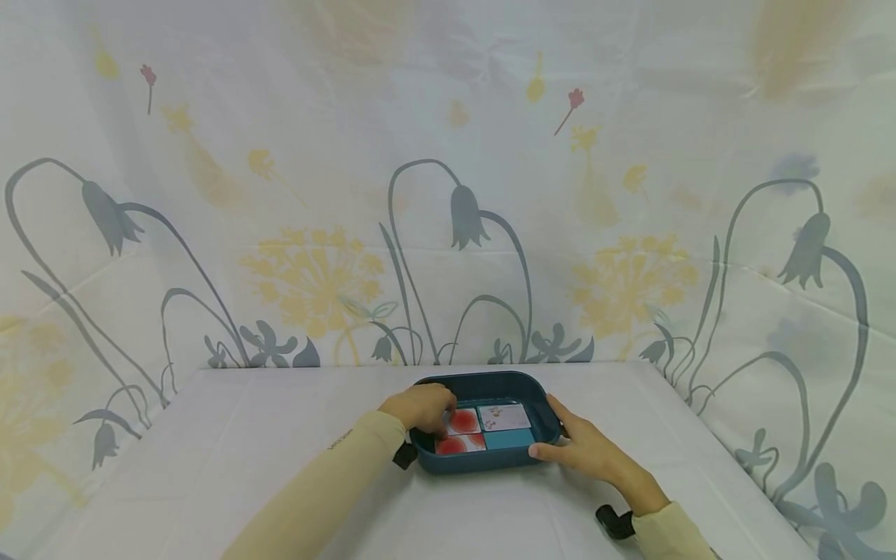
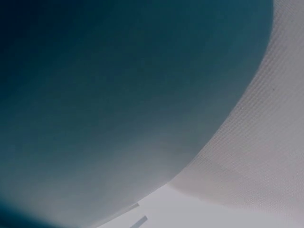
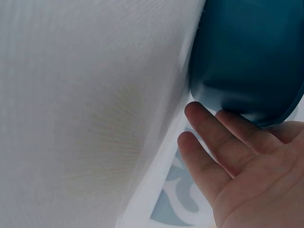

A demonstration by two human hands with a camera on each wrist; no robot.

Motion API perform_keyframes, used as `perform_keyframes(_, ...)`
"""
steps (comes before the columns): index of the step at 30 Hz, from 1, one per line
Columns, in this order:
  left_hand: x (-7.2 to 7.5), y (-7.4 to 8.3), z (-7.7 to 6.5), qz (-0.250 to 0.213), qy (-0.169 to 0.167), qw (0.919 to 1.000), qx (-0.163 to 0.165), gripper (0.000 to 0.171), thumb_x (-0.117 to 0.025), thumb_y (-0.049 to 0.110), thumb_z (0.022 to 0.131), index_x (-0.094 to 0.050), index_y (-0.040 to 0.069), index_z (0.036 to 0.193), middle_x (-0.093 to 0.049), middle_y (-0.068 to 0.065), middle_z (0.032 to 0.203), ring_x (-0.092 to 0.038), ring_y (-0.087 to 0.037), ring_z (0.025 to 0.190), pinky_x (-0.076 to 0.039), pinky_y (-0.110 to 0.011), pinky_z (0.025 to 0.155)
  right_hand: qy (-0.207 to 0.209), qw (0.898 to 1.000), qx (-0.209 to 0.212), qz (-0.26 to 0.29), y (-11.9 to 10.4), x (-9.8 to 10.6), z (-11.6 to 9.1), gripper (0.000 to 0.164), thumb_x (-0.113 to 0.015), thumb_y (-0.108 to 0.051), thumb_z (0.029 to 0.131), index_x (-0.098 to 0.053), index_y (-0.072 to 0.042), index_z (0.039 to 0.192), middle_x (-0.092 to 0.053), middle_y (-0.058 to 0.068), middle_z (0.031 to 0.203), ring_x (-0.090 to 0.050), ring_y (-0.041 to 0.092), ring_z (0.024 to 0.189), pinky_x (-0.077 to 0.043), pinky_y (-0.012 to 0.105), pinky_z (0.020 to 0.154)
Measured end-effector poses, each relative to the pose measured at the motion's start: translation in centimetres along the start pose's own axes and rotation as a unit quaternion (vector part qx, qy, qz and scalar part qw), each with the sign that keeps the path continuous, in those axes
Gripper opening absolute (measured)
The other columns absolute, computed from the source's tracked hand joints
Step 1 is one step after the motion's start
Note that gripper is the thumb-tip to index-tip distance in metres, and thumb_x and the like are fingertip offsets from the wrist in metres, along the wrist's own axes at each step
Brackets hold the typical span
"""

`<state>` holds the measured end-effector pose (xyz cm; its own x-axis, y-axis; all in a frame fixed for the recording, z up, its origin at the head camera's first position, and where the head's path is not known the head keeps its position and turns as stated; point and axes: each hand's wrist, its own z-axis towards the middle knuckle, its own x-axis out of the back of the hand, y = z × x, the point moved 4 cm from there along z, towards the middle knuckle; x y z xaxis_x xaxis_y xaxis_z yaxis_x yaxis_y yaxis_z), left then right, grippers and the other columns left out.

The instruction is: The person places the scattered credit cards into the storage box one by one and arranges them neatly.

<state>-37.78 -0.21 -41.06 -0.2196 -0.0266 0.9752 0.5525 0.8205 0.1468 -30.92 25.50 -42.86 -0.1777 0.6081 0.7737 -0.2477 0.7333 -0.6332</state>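
Observation:
A deep dark-teal tray [image 1: 483, 463] with rounded corners stands on the white-covered table in the head view. Inside lie several flat, card-like pieces side by side: two with red round patterns [image 1: 463, 421], a white one with small pink flowers [image 1: 505, 418] and a plain blue one [image 1: 509, 439]. My left hand [image 1: 422, 406] reaches over the left rim, its fingers bent down at the red-patterned pieces; I cannot tell whether they grip one. My right hand [image 1: 586, 447] rests against the tray's right end, thumb at the front rim, the other fingers [image 3: 213, 130] nearly straight along its outside.
The white table [image 1: 280, 451] runs back to a hanging cloth [image 1: 448, 272] printed with grey and yellow flowers. Black camera mounts sit at the left wrist [image 1: 404, 456] and right wrist [image 1: 615, 522]. The tray's wall [image 2: 118, 95] fills much of the left wrist view.

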Motion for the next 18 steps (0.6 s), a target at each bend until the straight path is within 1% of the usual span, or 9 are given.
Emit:
perform_keyframes(4, 0.01, 0.01, -0.07, 0.000, 0.000, 1.0000, 0.001, 0.036, -0.080, 0.027, 0.077, -0.070, 0.015, 0.110, -0.063, 0.001, 0.110, -0.053, -0.013, 0.098, -0.046, -0.033, 0.092, 0.001, 1.000, 0.003, -0.003, 0.04, -0.01, -0.02, 0.101, -0.068, -0.049, 0.083, -0.013, 0.001, 0.151, -0.027, 0.028, 0.149, -0.038, 0.044, 0.131, -0.033, 0.057, 0.102)
perform_keyframes(10, 0.15, 0.08, -0.11, -0.001, 0.002, 1.0000, -0.002, 0.036, -0.080, 0.026, 0.076, -0.070, 0.014, 0.109, -0.063, 0.001, 0.108, -0.054, -0.013, 0.098, -0.046, -0.032, 0.092, 0.004, 1.000, 0.006, -0.004, 0.01, 0.02, -0.04, 0.101, -0.068, -0.049, 0.083, -0.013, 0.001, 0.151, -0.028, 0.029, 0.148, -0.040, 0.044, 0.129, -0.034, 0.057, 0.102)
perform_keyframes(18, 0.22, 0.02, -0.21, -0.011, 0.009, 0.9999, -0.004, 0.037, -0.080, 0.024, 0.077, -0.070, 0.013, 0.110, -0.063, 0.001, 0.108, -0.054, -0.013, 0.098, -0.046, -0.032, 0.091, 0.002, 1.000, 0.006, -0.002, -0.06, 0.00, -0.06, 0.101, -0.068, -0.049, 0.083, -0.013, 0.001, 0.151, -0.028, 0.028, 0.149, -0.036, 0.043, 0.132, -0.032, 0.057, 0.102)
